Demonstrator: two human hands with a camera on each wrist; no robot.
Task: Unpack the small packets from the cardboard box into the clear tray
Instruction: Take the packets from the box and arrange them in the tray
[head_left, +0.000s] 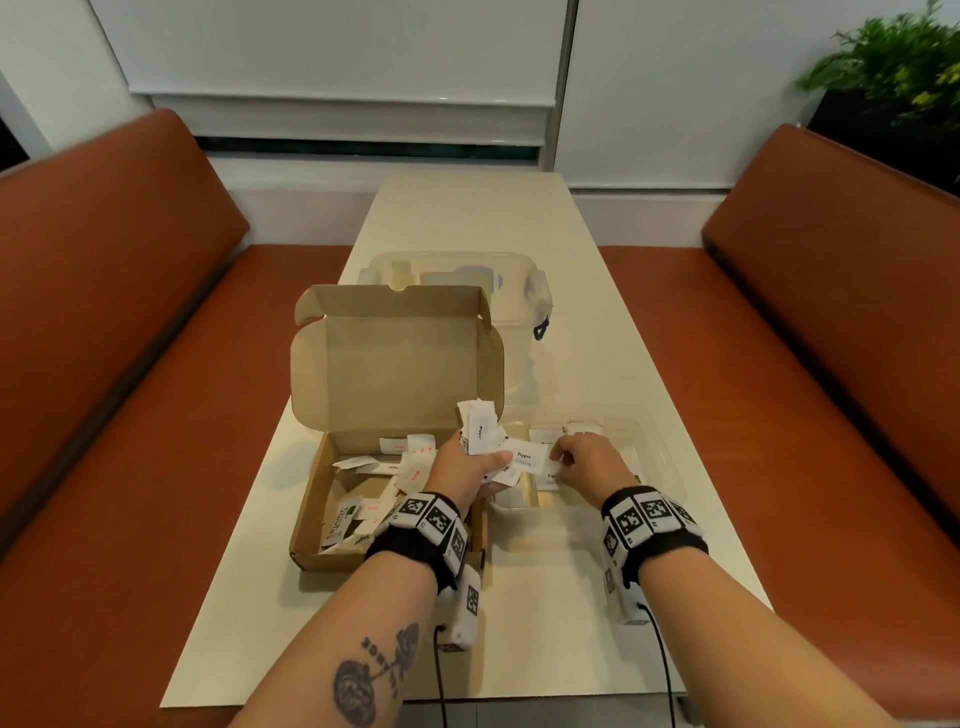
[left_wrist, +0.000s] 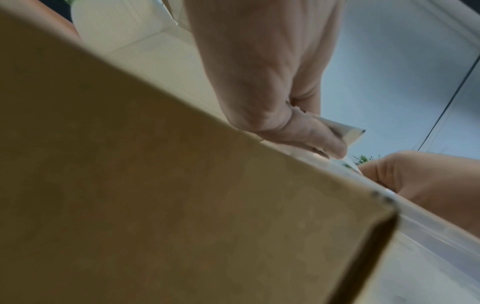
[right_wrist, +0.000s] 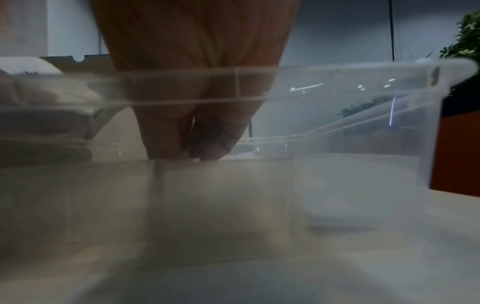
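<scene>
Left hand (head_left: 464, 466) gripping a fanned bunch of packets (head_left: 485, 434) above the box's 3 o'clock edge; right hand (head_left: 586, 464), fingers curled, pinching one pepper packet (head_left: 551, 469) over the clear tray (head_left: 655, 451); open cardboard box (head_left: 332, 512) at the tray's 9 o'clock, loose packets inside

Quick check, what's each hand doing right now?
Left hand: closed on a bunch of pepper packets.
Right hand: fingers curled, pinching a packet over the clear tray.
</scene>
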